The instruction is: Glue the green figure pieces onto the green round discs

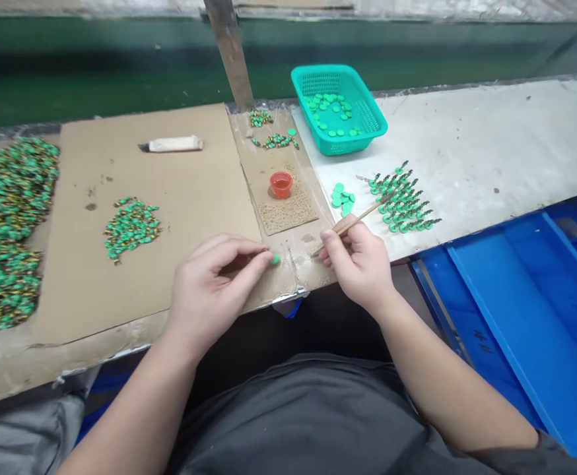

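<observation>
Between thumb and forefinger, my left hand [219,277] pinches a small green disc [275,258] just above the table's front edge. My right hand [358,260] is closed around a thin wooden stick [358,221], whose lower tip points toward the disc, apart from it. A small red cup [281,185] stands on a speckled piece of cardboard [293,214] beyond both hands. Loose green discs [342,199] lie near my right hand, beside rows of green discs bearing dark upright pieces [402,204].
A teal basket [338,142] with green discs stands at the back. On the left are a large heap [6,237] and a smaller pile [131,227] of green-and-yellow pieces. A wrapped blade [172,144] lies on cardboard [199,191]. Blue crates [526,303] are at the right.
</observation>
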The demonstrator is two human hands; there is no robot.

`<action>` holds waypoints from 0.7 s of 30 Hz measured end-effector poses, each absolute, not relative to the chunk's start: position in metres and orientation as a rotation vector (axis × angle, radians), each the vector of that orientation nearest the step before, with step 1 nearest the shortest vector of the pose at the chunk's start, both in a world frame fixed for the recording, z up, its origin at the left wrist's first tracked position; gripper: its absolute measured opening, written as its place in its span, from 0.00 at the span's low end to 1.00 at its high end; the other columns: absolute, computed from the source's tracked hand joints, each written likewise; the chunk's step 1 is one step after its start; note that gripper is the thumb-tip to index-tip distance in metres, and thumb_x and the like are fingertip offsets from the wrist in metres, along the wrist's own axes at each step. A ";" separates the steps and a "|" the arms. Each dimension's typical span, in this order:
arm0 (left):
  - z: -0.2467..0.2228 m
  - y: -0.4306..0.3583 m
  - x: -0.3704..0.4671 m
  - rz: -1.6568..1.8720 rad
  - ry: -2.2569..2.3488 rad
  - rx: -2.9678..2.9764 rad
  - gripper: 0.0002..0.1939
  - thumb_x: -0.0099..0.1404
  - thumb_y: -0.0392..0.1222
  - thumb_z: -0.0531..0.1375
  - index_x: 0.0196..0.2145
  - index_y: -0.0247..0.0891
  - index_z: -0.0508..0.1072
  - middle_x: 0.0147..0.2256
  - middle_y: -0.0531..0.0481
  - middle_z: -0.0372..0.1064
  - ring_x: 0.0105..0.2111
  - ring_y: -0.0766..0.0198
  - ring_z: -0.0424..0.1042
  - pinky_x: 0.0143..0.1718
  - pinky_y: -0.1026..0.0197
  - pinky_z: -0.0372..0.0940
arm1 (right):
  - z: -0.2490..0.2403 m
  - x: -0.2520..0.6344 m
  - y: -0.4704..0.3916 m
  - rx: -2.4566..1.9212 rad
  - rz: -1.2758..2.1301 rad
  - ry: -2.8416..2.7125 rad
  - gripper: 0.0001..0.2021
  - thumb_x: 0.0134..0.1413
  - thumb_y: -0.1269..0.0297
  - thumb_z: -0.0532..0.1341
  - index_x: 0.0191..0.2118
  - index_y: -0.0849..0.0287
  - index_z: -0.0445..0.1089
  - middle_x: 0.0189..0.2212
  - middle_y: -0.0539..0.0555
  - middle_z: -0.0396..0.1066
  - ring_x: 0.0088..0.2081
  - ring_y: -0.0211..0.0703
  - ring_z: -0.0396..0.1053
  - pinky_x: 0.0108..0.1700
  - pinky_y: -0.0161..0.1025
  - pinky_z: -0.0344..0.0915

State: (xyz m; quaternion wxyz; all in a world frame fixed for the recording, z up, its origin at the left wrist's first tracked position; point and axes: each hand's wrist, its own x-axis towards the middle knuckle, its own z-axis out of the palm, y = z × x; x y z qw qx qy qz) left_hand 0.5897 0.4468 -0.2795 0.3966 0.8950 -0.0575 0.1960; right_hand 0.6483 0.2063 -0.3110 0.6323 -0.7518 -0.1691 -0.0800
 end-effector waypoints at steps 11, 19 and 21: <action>-0.213 0.458 0.555 0.316 0.063 1.671 0.20 0.68 0.66 0.77 0.40 0.47 0.90 0.37 0.48 0.82 0.37 0.66 0.81 0.41 0.70 0.78 | -0.317 0.644 0.210 -1.721 -0.169 -0.485 0.20 0.81 0.48 0.62 0.36 0.53 0.72 0.30 0.53 0.81 0.29 0.45 0.82 0.34 0.38 0.77; -0.199 0.455 0.558 0.334 -0.014 1.841 0.21 0.70 0.66 0.75 0.38 0.46 0.91 0.36 0.46 0.83 0.36 0.63 0.83 0.39 0.70 0.78 | -0.310 0.626 0.205 -1.728 -0.248 -0.566 0.18 0.82 0.56 0.59 0.35 0.53 0.72 0.28 0.51 0.77 0.30 0.43 0.78 0.35 0.36 0.73; -0.201 0.448 0.567 0.336 -0.018 1.916 0.22 0.67 0.68 0.76 0.37 0.45 0.91 0.33 0.45 0.84 0.33 0.60 0.84 0.35 0.68 0.79 | -0.310 0.609 0.195 -1.741 -0.242 -0.603 0.16 0.81 0.59 0.59 0.36 0.53 0.74 0.30 0.51 0.78 0.32 0.43 0.79 0.38 0.36 0.73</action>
